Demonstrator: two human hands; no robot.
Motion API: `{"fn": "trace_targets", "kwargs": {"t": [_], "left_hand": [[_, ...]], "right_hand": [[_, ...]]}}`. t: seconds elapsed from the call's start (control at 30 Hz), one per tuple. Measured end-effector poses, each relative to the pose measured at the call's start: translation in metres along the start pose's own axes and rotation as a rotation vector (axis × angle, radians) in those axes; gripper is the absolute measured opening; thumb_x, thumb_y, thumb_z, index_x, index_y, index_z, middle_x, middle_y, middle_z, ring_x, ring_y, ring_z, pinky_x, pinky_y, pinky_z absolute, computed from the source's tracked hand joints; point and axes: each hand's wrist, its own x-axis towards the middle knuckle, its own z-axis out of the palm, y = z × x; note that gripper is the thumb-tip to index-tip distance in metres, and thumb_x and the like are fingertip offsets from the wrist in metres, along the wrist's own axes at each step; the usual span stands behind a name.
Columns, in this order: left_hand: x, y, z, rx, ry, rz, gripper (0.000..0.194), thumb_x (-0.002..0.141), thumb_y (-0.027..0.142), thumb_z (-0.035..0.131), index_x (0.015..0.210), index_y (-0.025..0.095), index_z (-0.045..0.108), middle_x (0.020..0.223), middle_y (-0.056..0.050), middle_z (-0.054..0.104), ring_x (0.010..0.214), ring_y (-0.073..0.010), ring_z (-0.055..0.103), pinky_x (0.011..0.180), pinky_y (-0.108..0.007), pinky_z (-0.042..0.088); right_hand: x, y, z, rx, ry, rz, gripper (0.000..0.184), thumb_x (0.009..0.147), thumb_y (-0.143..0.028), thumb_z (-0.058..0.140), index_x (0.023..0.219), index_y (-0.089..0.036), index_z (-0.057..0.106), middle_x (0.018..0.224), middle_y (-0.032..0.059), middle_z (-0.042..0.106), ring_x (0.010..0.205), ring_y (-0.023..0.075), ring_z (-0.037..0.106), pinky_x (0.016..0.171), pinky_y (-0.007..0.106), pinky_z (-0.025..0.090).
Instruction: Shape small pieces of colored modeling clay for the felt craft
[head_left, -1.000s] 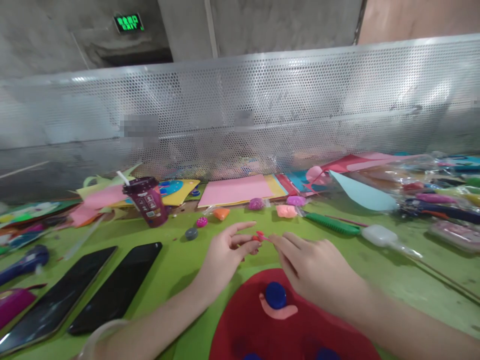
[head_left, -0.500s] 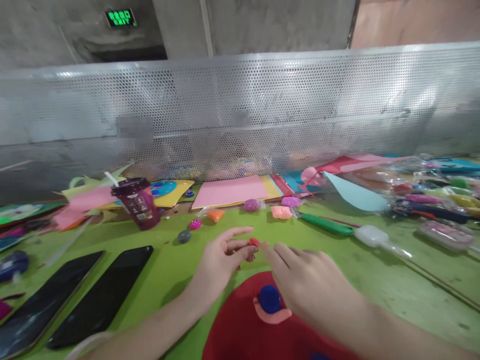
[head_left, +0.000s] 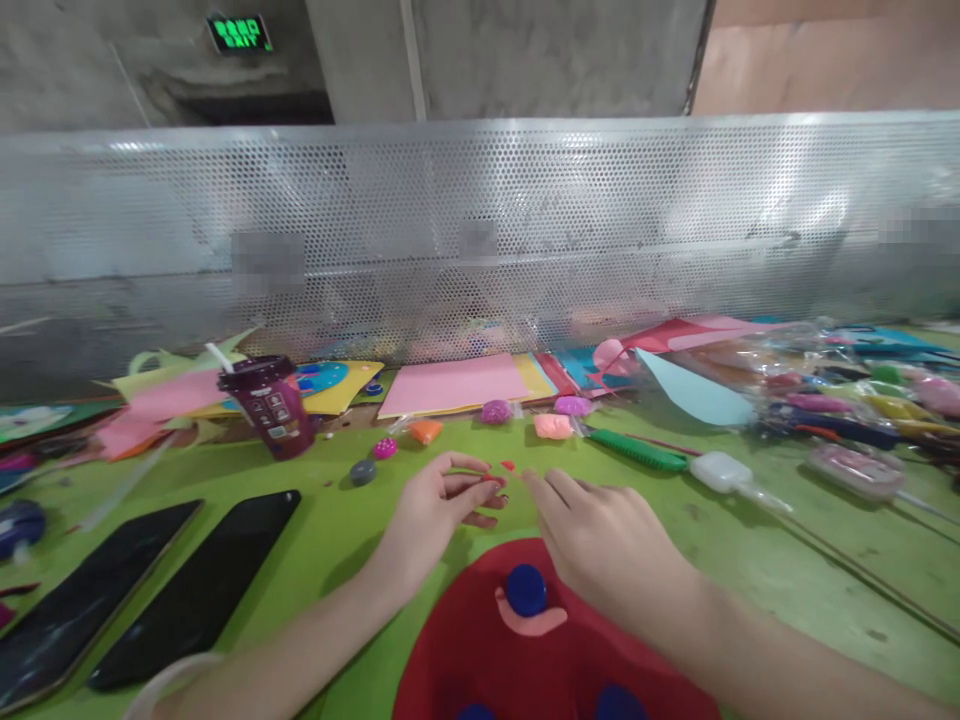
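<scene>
My left hand point(head_left: 439, 510) hovers over the green table point(head_left: 360, 520), thumb and forefinger pinched on a tiny red clay bit point(head_left: 496, 481). Another small red speck point(head_left: 508, 465) lies just beyond it. My right hand point(head_left: 600, 545) rests palm down beside it, fingers stretched toward the left hand, holding nothing I can see. In front of both hands lies a red clay slab point(head_left: 480, 660) carrying a blue clay ball point(head_left: 526, 589) on a curved pink strip point(head_left: 529, 624), with more blue dots at its near edge.
Two black phones point(head_left: 199, 590) lie at the left. A dark purple cup with a straw point(head_left: 268, 405), small clay lumps point(head_left: 553, 426), coloured paper sheets point(head_left: 454, 385), a green-handled tool point(head_left: 637, 452) and plastic packets point(head_left: 840, 400) line the back, under a perforated metal panel point(head_left: 480, 230).
The two hands have drawn slightly apart; the red bit stays pinched in my left fingers and my right fingers have come off it. The view has shifted a little.
</scene>
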Motion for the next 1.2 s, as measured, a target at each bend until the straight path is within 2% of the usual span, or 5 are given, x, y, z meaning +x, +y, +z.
{"fn": "trace_targets", "kwargs": {"t": [0.1,0.27,0.53,0.73,1.2], "left_hand": [[0.000,0.001,0.001,-0.006,0.013,0.001,0.026,0.067,0.028,0.071,0.082,0.016,0.053,0.073,-0.003,0.070,0.071,-0.0174,0.067,0.061,-0.027,0.052],[0.002,-0.001,0.000,-0.010,0.005,0.026,0.024,0.068,0.027,0.071,0.084,0.015,0.057,0.079,-0.005,0.070,0.072,-0.0161,0.066,0.057,-0.024,0.050],[0.003,0.001,-0.001,-0.045,0.043,0.008,0.025,0.068,0.026,0.071,0.088,0.015,0.063,0.083,-0.005,0.068,0.073,-0.0150,0.064,0.062,-0.025,0.052],[0.004,-0.002,-0.003,-0.146,0.047,-0.004,0.028,0.066,0.026,0.073,0.089,0.014,0.064,0.083,-0.005,0.069,0.073,-0.0149,0.065,0.067,-0.027,0.053],[0.003,-0.003,0.000,-0.172,0.021,-0.024,0.028,0.064,0.025,0.075,0.087,0.013,0.066,0.079,-0.006,0.071,0.071,-0.0150,0.066,0.070,-0.028,0.053]], "right_hand": [[0.001,-0.001,0.000,0.021,-0.027,0.006,0.046,0.067,0.004,0.045,0.109,-0.014,0.052,0.076,0.0031,0.062,0.053,0.0151,0.053,0.042,0.031,0.010],[0.002,-0.003,0.003,0.193,-0.015,0.075,0.020,0.076,-0.006,0.043,0.087,-0.018,0.055,0.074,0.0011,0.056,0.045,0.0115,0.047,0.042,0.028,0.014],[0.004,-0.001,0.010,0.461,-0.023,0.170,0.021,0.078,-0.009,0.037,0.090,-0.016,0.053,0.082,0.0036,0.055,0.053,0.0117,0.049,0.048,0.025,0.028],[0.003,-0.004,0.007,0.638,-0.081,0.101,0.036,0.077,-0.012,0.045,0.113,-0.014,0.048,0.095,0.0066,0.054,0.058,0.0114,0.050,0.054,0.026,0.042],[0.004,-0.001,0.020,0.516,0.033,-0.101,0.018,0.088,-0.010,0.036,0.089,-0.015,0.053,0.078,0.0040,0.055,0.059,0.0134,0.057,0.054,0.025,0.044]]}}
